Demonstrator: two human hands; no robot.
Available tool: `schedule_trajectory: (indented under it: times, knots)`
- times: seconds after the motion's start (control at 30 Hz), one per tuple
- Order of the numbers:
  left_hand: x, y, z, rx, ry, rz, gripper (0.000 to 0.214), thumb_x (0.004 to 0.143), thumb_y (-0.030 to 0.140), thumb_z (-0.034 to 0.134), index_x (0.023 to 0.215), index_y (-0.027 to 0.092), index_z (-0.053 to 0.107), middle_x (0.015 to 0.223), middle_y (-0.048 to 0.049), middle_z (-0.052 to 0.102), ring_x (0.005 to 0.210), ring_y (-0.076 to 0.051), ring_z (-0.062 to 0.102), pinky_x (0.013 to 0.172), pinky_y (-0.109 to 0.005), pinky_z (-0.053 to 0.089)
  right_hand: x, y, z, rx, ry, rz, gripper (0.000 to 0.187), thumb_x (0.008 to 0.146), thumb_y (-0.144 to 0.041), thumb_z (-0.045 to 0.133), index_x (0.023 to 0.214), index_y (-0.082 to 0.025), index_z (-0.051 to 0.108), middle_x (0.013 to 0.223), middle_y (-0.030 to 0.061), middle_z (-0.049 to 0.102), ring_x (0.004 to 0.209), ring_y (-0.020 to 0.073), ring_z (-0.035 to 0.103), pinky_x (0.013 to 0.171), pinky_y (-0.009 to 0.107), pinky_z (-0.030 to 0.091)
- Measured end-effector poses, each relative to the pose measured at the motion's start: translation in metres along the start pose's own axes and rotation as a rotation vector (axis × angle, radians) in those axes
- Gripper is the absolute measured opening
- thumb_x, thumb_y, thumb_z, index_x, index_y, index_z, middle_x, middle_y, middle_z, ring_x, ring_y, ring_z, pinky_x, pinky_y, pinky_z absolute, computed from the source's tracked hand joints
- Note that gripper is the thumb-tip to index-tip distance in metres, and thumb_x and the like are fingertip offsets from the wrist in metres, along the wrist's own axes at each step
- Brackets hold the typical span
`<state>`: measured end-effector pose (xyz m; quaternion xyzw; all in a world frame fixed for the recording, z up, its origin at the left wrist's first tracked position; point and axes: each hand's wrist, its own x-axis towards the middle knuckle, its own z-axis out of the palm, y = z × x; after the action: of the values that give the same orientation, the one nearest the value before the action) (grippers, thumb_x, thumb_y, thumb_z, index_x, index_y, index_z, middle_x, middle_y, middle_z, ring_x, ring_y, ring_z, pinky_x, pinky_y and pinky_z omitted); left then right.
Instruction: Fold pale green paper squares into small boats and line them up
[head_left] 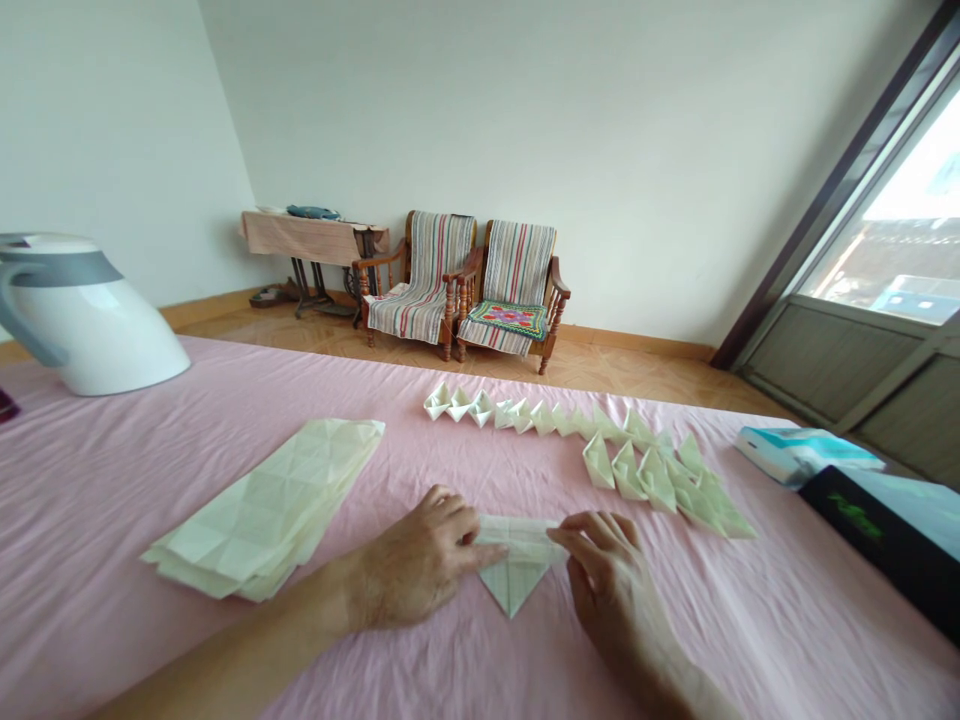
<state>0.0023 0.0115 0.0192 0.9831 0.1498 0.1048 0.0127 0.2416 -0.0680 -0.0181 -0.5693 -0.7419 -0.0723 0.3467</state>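
A pale, partly folded sheet of paper (516, 570) lies on the pink cloth (112, 500) in front of me, its lower corner pointing toward me. My left hand (420, 560) presses its fingertips on the sheet's left end, fingers curled. On the right end rests my right hand (607, 575), fingers bent and pinching the top fold. A stack of creased flat sheets (270, 505) lies to the left. Behind, a curved row of several finished folded paper shapes (600, 450) runs across the cloth.
A white electric kettle (82, 320) stands at the far left. A tissue pack (802, 450) and a black box (885, 540) lie at the right. Beyond are two striped wooden armchairs (465, 290), a side table (311, 240) and a window (900, 240).
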Motion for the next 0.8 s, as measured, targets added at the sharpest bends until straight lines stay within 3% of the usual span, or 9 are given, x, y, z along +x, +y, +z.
schedule_trajectory:
  times: [0.13, 0.3, 0.43, 0.63, 0.8]
  knots:
    - [0.002, 0.003, -0.001, -0.006, 0.003, -0.032, 0.049, 0.084, 0.007, 0.054, 0.126, 0.031, 0.054, 0.09, -0.0035, 0.054, 0.086, -0.022, 0.048, 0.083, -0.038, 0.031, 0.0, -0.017, 0.006, 0.073, -0.06, -0.036, 0.039, 0.078, -0.003, 0.047, 0.103, -0.025, 0.067, 0.095, 0.0043, 0.065, 0.086, 0.0208, 0.055, 0.077, 0.036, 0.038]
    - [0.002, 0.003, -0.002, -0.046, -0.01, -0.043, 0.058, 0.079, 0.002, 0.055, 0.127, 0.034, 0.054, 0.09, -0.0017, 0.053, 0.089, -0.021, 0.048, 0.086, -0.038, 0.03, -0.001, -0.037, 0.015, 0.079, -0.106, -0.035, 0.03, 0.078, -0.015, 0.061, 0.105, -0.027, 0.064, 0.099, 0.0041, 0.065, 0.087, 0.022, 0.057, 0.077, 0.036, 0.039]
    - [0.002, 0.003, -0.003, -0.053, -0.032, -0.053, 0.048, 0.077, 0.002, 0.055, 0.118, 0.027, 0.059, 0.09, -0.003, 0.055, 0.088, -0.022, 0.05, 0.086, -0.04, 0.029, -0.002, -0.037, 0.017, 0.031, -0.158, -0.021, 0.03, 0.077, -0.023, 0.069, 0.107, -0.027, 0.062, 0.101, 0.004, 0.064, 0.088, 0.0232, 0.056, 0.076, 0.037, 0.039]
    - [0.0, 0.0, -0.004, -0.06, -0.014, -0.048, 0.022, 0.08, 0.005, 0.054, 0.095, 0.017, 0.065, 0.087, -0.0047, 0.057, 0.086, -0.021, 0.052, 0.086, -0.041, 0.031, -0.003, -0.032, 0.015, -0.07, -0.178, -0.007, 0.017, 0.083, -0.019, 0.061, 0.099, -0.026, 0.062, 0.103, 0.0037, 0.064, 0.087, 0.0241, 0.056, 0.074, 0.038, 0.038]
    - [-0.004, -0.008, 0.0, -0.092, 0.028, -0.041, 0.019, 0.074, 0.001, 0.054, 0.082, 0.016, 0.063, 0.088, -0.0048, 0.059, 0.085, -0.02, 0.053, 0.081, -0.036, 0.035, -0.004, -0.029, 0.007, -0.121, -0.265, 0.004, 0.016, 0.092, -0.022, 0.05, 0.101, -0.024, 0.063, 0.11, 0.0067, 0.064, 0.096, 0.0266, 0.056, 0.08, 0.042, 0.038]
